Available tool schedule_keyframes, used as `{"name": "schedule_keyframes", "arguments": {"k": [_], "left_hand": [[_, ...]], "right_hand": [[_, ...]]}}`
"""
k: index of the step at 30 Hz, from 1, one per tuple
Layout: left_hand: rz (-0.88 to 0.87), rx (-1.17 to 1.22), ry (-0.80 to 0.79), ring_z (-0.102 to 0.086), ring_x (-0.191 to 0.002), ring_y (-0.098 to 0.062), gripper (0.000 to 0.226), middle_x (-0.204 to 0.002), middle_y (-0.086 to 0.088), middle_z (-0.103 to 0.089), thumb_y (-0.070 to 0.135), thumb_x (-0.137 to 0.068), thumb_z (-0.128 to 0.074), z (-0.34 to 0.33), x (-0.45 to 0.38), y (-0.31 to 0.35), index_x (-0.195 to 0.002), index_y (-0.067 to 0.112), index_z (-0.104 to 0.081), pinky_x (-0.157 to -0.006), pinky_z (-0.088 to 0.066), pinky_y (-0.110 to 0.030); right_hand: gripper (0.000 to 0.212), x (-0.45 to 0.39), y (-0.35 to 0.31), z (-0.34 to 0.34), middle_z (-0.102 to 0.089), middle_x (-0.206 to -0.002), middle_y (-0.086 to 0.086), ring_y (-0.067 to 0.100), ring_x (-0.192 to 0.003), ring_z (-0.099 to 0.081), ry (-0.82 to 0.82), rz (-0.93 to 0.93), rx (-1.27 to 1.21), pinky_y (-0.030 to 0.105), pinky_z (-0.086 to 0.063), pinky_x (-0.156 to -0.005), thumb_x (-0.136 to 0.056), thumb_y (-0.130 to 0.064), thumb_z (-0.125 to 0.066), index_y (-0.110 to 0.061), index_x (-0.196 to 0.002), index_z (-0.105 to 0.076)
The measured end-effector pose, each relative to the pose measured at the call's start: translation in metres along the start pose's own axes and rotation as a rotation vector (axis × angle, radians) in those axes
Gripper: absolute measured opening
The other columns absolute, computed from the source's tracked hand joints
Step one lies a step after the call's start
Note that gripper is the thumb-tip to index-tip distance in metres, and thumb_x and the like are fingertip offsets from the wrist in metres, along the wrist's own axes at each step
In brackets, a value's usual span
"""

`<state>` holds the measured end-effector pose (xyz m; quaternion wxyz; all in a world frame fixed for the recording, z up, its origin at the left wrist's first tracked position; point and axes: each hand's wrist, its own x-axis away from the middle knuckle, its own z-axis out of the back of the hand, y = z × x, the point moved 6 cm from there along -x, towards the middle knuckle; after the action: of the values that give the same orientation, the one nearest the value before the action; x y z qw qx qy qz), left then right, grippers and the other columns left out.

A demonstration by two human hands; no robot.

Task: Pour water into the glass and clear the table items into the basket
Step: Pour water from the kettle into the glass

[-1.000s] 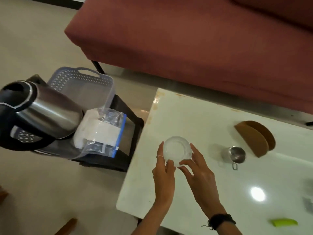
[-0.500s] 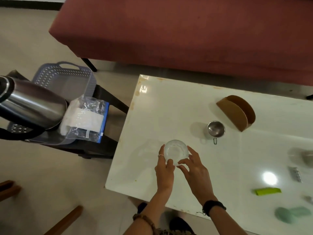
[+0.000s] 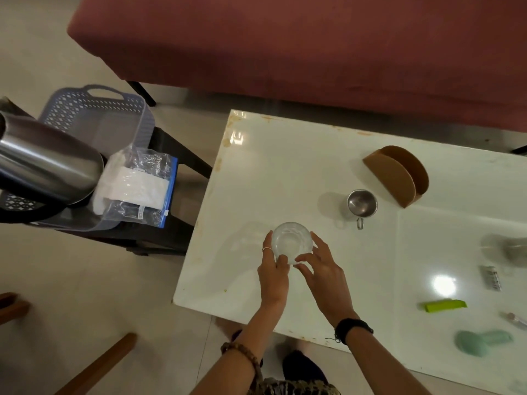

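Materials and finishes, head view.
Table: glossy white, smooth, mirror glare, rust-stained edges. Glass: clear, smooth. Cup and kettle: brushed metal, satin sheen. Basket: perforated matt plastic. Bag: clear crinkled plastic. Holder: matt brown board. Sofa: matt red cloth.

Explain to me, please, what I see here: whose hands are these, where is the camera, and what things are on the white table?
There is no machine here. A person wears a camera on the head, and it looks down at their own two hands. The left hand and the right hand both hold a clear glass that seems to stand on the white table. Also on the table are a small metal cup, a brown holder and a green object. To the left, a plastic basket already contains a steel kettle and a clear bag.
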<state>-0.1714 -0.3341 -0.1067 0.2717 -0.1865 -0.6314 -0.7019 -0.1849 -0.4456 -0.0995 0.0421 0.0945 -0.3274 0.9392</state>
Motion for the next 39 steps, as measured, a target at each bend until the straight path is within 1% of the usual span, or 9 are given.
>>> {"name": "schedule_keyframes", "arguments": {"k": [5,9,12,15,18,21,28,33,39], "left_hand": [[-0.026,-0.104,-0.098,-0.047,-0.114,-0.011,0.079,-0.125,0.006,-0.045,0.056,-0.074,-0.045,0.009,-0.001,0.005,-0.143,0.023,-0.027,-0.084,-0.039,-0.009],[-0.019,-0.035,-0.125,-0.044,-0.131,-0.023,0.058,-0.146,-0.005,-0.038,0.018,-0.09,-0.055,0.039,-0.006,0.004,-0.142,0.022,-0.029,-0.095,-0.038,-0.02],[-0.083,-0.01,-0.08,-0.05,-0.121,-0.016,0.051,-0.137,-0.002,-0.046,0.012,-0.089,-0.057,0.062,0.001,0.011,-0.136,0.021,-0.038,-0.089,-0.042,-0.008],[-0.145,0.066,0.05,-0.058,-0.105,-0.002,0.036,-0.122,0.006,-0.057,0.012,-0.09,-0.056,0.127,-0.006,0.021,-0.122,0.027,-0.049,-0.081,-0.044,0.0],[-0.161,0.131,0.253,-0.061,-0.096,0.007,0.028,-0.108,0.014,-0.064,0.013,-0.091,-0.056,0.214,-0.018,0.026,-0.105,0.036,-0.058,-0.075,-0.045,-0.002],[-0.135,0.197,0.478,-0.062,-0.096,-0.009,0.022,-0.102,0.006,-0.066,0.012,-0.091,-0.055,0.302,-0.034,0.027,-0.098,0.032,-0.062,-0.085,-0.05,-0.023],[-0.064,0.315,0.634,-0.052,-0.116,-0.022,0.027,-0.124,-0.006,-0.053,0.015,-0.095,-0.049,0.457,-0.102,0.034,-0.119,0.025,-0.048,-0.096,-0.044,-0.039],[-0.098,0.293,0.509,-0.048,-0.125,-0.024,0.054,-0.14,-0.009,-0.044,0.036,-0.091,-0.051,0.496,-0.158,0.048,-0.139,0.022,-0.032,-0.103,-0.043,-0.044],[-0.126,0.358,0.427,-0.061,-0.111,-0.017,0.063,-0.124,-0.005,-0.061,0.062,-0.083,-0.042,0.49,-0.181,0.046,-0.131,0.021,-0.043,-0.07,-0.05,-0.012]], "right_hand": [[0.018,0.003,-0.005,0.005,-0.039,-0.149,0.002,0.021,-0.103,-0.066,-0.008,-0.105,-0.011,0.022,-0.05,-0.08,-0.086,-0.017,-0.066,-0.015,-0.104,-0.069],[0.037,0.006,-0.033,0.015,-0.03,-0.154,0.003,0.023,-0.122,-0.055,-0.011,-0.146,0.029,0.032,-0.05,-0.093,-0.088,-0.018,-0.063,-0.022,-0.125,-0.056],[0.036,0.011,-0.061,0.03,-0.039,-0.148,0.003,0.021,-0.126,-0.05,0.097,-0.09,0.028,0.036,-0.054,-0.09,-0.088,-0.012,-0.063,-0.021,-0.122,-0.058],[0.026,-0.002,-0.121,0.011,-0.047,-0.139,-0.009,-0.003,-0.118,-0.044,0.079,0.002,-0.074,0.019,-0.048,-0.086,-0.09,-0.015,-0.06,-0.027,-0.113,-0.061],[0.023,-0.028,-0.194,-0.032,-0.056,-0.125,-0.011,-0.003,-0.11,-0.05,-0.057,0.113,-0.175,0.006,-0.035,-0.087,-0.091,-0.014,-0.058,-0.025,-0.11,-0.063],[0.02,-0.055,-0.269,-0.078,-0.059,-0.116,-0.01,0.004,-0.105,-0.056,-0.221,0.217,-0.257,0.003,-0.035,-0.085,-0.092,-0.015,-0.057,-0.02,-0.11,-0.062],[0.034,-0.12,-0.399,-0.173,-0.061,-0.125,-0.001,0.011,-0.116,-0.054,-0.406,0.226,-0.504,0.033,-0.043,-0.103,-0.088,-0.031,-0.062,-0.021,-0.12,-0.055],[0.05,-0.142,-0.453,-0.224,-0.062,-0.124,-0.005,-0.003,-0.109,-0.052,-0.492,0.244,-0.572,-0.002,-0.035,-0.091,-0.079,-0.04,-0.07,-0.023,-0.123,-0.053],[0.057,-0.149,-0.477,-0.262,-0.069,-0.113,0.003,0.015,-0.109,-0.062,-0.483,0.02,-0.762,0.041,-0.052,-0.095,-0.069,-0.039,-0.077,-0.012,-0.117,-0.06]]}}
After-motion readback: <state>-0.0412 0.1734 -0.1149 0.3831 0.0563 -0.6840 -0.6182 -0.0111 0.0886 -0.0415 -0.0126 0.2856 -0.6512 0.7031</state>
